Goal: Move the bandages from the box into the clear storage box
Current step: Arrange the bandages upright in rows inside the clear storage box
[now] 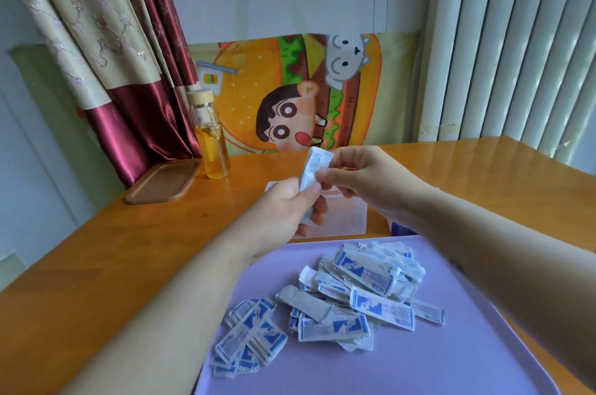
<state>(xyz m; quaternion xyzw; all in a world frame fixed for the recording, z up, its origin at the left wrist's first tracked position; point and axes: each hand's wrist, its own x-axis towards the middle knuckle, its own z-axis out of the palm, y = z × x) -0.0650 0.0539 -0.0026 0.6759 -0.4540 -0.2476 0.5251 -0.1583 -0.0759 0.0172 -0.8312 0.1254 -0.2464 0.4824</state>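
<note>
Many bandages [354, 291] are left heaped on purple tray [419, 362] | small stack [314, 165] is pinched by left hand [280, 211] and right hand [364, 175] near clear storage box [348, 217] | task judged mostly undone

A wooden table [96, 249] with an orange-brown glossy top fills the lower view. Near its far left corner lies a flat brown tray [163, 182] with rounded corners, and just to its right stands an upright glass bottle [211, 136] with a pale wooden cap, partly filled with yellow liquid. A lilac tray [451, 362] sits at the near edge. Behind the far edge hang a beige and maroon curtain [106, 40], a cartoon burger poster [290, 98], and white vertical slats [516, 40].
</note>
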